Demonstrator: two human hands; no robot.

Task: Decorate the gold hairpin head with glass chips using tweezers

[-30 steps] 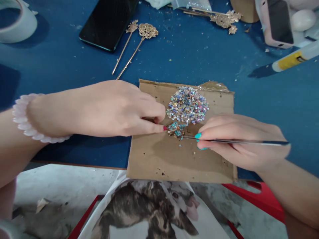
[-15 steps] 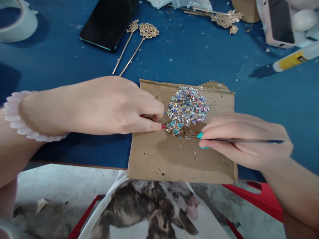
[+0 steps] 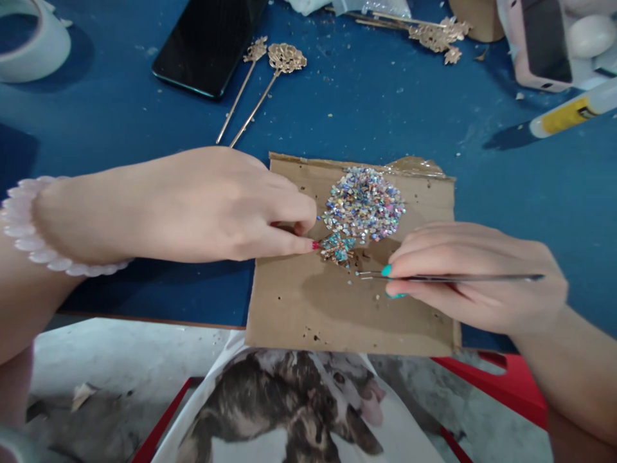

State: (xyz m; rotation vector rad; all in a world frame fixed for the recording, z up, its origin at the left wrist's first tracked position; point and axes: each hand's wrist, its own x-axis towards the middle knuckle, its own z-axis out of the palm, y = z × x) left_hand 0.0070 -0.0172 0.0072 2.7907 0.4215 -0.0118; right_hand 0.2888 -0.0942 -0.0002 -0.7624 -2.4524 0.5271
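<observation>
My left hand point(image 3: 226, 209) reaches in from the left, its fingers bent, with a red-nailed fingertip on the edge of a small gold ornament set with turquoise chips point(image 3: 337, 249). In my right hand point(image 3: 477, 276) are thin metal tweezers point(image 3: 457, 278), pinched between turquoise-nailed fingers. The tweezers' tips are just below and right of the ornament, beside a tiny chip on the cardboard point(image 3: 299, 308). A round pile of shiny multicoloured chips point(image 3: 365, 202) lies directly above the ornament.
Two gold hairpins point(image 3: 286, 59) and a black phone point(image 3: 207, 48) lie beyond my left hand. A tape roll point(image 3: 53, 48) is at the far left. At the right are a glue tube point(image 3: 566, 116) and a white device point(image 3: 547, 45); more gold hairpins point(image 3: 436, 37) lie at the top.
My right hand and the tweezers have shifted slightly down, toward me, so the tips are a little lower beside the ornament. My left hand has hardly moved.
</observation>
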